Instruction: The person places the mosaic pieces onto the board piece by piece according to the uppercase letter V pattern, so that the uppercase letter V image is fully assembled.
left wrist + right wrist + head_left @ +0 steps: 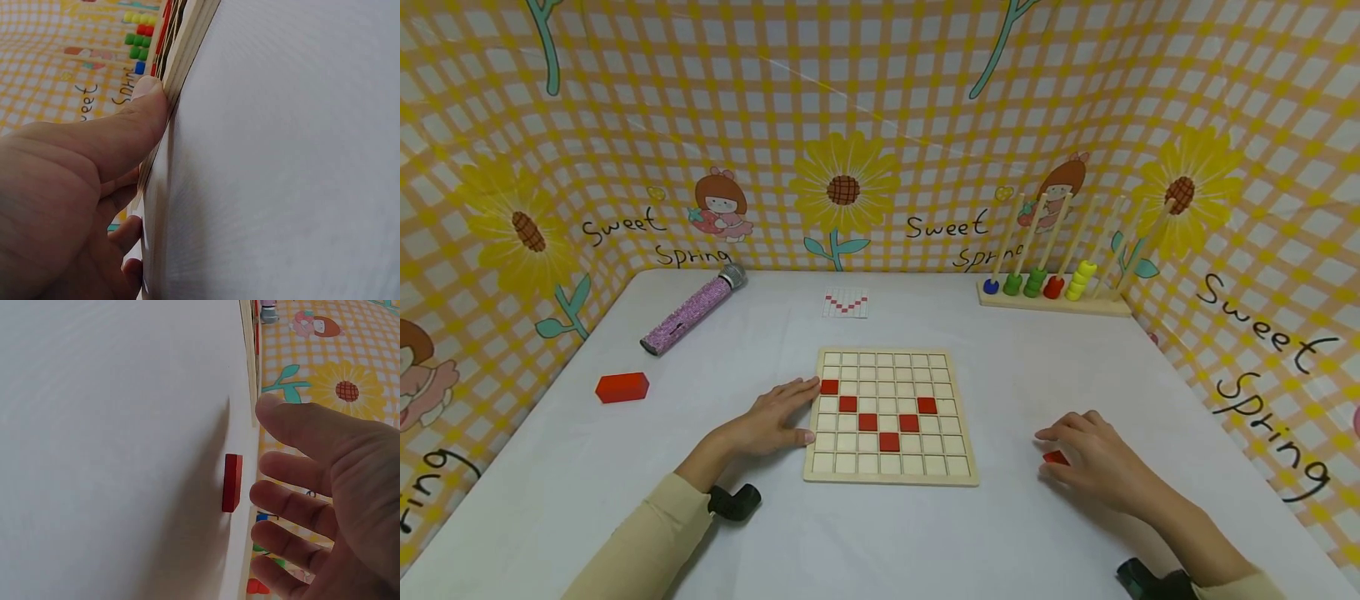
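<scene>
A wooden grid board (891, 467) lies flat on the white table, with several red square tiles (889, 442) set in its cells in a slanting pattern. At the board's left edge rests my left hand (769, 421), thumb and fingertips touching the rim; the left wrist view shows the thumb (147, 100) against the wooden side. To the right of the board, my right hand (1093, 467) hovers with fingers spread over a loose red tile (232, 483). In the right wrist view the tile lies on the table, apart from the fingers. The hand partly covers it from above.
Behind the board lies a small pattern card (846, 303). A glittery pink microphone (692, 312) and a red block (622, 387) are on the left. A bead rack (1052, 303) with upright rods stands at the back right. Patterned cloth (842, 108) walls the table.
</scene>
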Action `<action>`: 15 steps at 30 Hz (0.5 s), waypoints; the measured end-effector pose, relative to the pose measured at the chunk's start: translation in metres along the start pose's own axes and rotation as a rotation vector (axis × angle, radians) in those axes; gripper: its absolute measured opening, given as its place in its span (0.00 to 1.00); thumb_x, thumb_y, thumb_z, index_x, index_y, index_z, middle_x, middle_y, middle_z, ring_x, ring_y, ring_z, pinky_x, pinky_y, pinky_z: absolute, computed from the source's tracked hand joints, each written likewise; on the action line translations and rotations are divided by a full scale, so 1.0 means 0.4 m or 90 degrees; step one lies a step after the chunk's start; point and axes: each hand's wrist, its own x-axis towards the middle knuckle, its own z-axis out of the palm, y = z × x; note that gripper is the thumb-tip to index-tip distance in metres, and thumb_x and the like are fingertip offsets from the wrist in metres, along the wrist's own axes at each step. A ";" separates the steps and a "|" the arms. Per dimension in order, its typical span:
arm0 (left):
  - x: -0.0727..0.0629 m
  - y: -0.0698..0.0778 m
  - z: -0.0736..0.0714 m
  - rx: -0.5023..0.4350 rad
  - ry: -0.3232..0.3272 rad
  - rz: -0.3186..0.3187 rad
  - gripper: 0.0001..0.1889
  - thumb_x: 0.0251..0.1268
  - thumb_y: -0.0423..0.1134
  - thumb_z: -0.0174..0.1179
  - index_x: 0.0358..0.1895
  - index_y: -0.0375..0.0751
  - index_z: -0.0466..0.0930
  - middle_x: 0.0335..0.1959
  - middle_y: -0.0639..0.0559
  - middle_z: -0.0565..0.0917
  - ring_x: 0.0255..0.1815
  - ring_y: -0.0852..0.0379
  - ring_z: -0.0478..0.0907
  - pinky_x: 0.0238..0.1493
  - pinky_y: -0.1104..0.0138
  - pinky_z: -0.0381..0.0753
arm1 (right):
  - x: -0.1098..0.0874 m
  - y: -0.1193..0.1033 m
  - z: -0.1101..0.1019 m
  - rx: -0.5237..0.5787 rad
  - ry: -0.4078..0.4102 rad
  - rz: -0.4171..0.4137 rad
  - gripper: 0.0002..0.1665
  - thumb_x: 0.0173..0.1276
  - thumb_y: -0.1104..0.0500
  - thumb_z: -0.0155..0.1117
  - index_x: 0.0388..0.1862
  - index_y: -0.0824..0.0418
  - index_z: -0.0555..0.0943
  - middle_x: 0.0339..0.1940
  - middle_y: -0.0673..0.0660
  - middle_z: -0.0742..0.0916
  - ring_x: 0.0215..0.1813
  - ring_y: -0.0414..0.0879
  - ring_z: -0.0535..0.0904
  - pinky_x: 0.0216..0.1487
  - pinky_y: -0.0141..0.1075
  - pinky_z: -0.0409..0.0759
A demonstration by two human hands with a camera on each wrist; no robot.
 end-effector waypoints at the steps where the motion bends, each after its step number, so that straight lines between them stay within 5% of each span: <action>1: 0.000 -0.001 0.000 0.002 0.001 0.002 0.40 0.62 0.48 0.60 0.74 0.40 0.52 0.77 0.43 0.51 0.77 0.38 0.43 0.70 0.37 0.44 | -0.003 0.002 -0.001 -0.001 -0.002 -0.002 0.20 0.46 0.55 0.77 0.41 0.53 0.84 0.37 0.44 0.82 0.39 0.35 0.65 0.36 0.31 0.67; 15: -0.002 0.006 -0.001 -0.005 -0.001 -0.016 0.40 0.63 0.48 0.60 0.74 0.42 0.52 0.77 0.45 0.51 0.78 0.39 0.42 0.71 0.38 0.43 | -0.020 0.025 -0.009 0.000 -0.107 0.092 0.23 0.48 0.51 0.76 0.44 0.54 0.84 0.42 0.50 0.82 0.44 0.45 0.70 0.41 0.39 0.69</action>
